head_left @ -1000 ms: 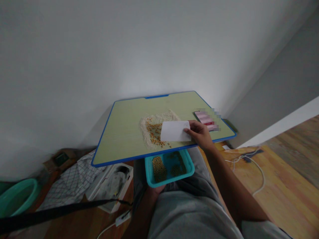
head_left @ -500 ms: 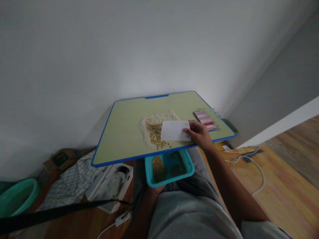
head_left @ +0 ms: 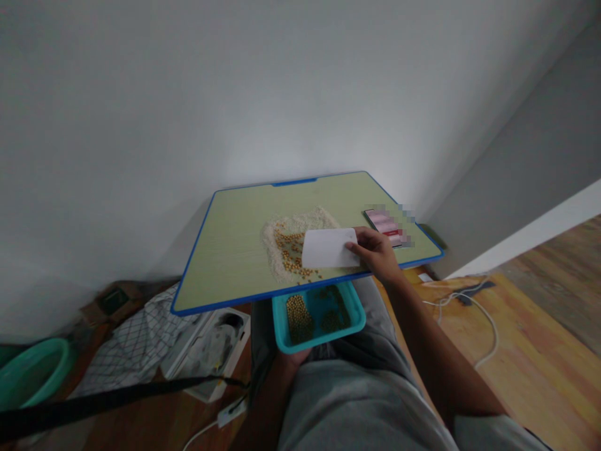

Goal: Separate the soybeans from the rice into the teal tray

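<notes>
My right hand (head_left: 378,252) grips a white card (head_left: 327,248) by its right end, its lower edge resting on the green table (head_left: 225,250) over a heap of white rice (head_left: 300,222) mixed with yellow beans (head_left: 292,254). Below the table's near edge, my left hand (head_left: 295,357) holds a teal tray (head_left: 357,312) from underneath; only my fingers show. The tray contains a pile of yellow beans and some darker green ones.
A phone (head_left: 385,224) lies on the table right of my hand. On the floor are a checked cloth (head_left: 131,341), a white box (head_left: 211,347), a teal basin (head_left: 30,373) and white cables (head_left: 483,326). A black strap (head_left: 103,404) crosses the lower left.
</notes>
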A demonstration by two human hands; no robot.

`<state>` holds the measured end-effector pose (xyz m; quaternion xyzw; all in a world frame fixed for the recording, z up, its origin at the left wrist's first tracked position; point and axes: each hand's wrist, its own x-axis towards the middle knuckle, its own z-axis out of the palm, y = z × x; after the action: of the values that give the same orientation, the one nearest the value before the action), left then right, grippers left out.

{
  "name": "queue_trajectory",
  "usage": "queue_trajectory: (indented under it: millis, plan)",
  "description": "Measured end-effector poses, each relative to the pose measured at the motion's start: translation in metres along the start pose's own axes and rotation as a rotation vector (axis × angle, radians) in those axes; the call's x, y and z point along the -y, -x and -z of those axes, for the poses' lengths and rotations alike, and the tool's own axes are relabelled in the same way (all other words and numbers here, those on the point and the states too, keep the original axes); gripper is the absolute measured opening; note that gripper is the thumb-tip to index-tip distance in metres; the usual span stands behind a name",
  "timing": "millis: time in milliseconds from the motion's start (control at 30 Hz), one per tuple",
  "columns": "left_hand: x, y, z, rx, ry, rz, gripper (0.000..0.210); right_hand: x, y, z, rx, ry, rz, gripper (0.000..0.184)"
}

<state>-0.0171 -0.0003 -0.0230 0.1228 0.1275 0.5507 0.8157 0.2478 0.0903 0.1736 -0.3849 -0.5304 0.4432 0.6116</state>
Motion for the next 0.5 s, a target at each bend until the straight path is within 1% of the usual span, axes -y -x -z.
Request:
queue_trajectory:
  millis: [167, 333, 433, 500]
  plan:
    - [0.001, 0.000, 0.006, -0.020, 0.007, -0.001, 0.041, 0.000, 0.000, 0.001, 0.003, -0.013, -0.022, 0.037]
    - [0.003, 0.000, 0.013, -0.057, -0.004, -0.018, 0.039, 0.000, 0.000, 0.002, -0.003, -0.027, -0.016, 0.038]
    - [0.002, 0.000, 0.013, -0.085, -0.020, 0.017, 0.040, -0.001, 0.000, 0.002, 0.028, -0.037, -0.035, 0.038]
    - [0.002, 0.000, 0.010, -0.095, -0.028, 0.017, 0.042, -0.001, 0.001, 0.002, 0.045, -0.031, -0.044, 0.038]
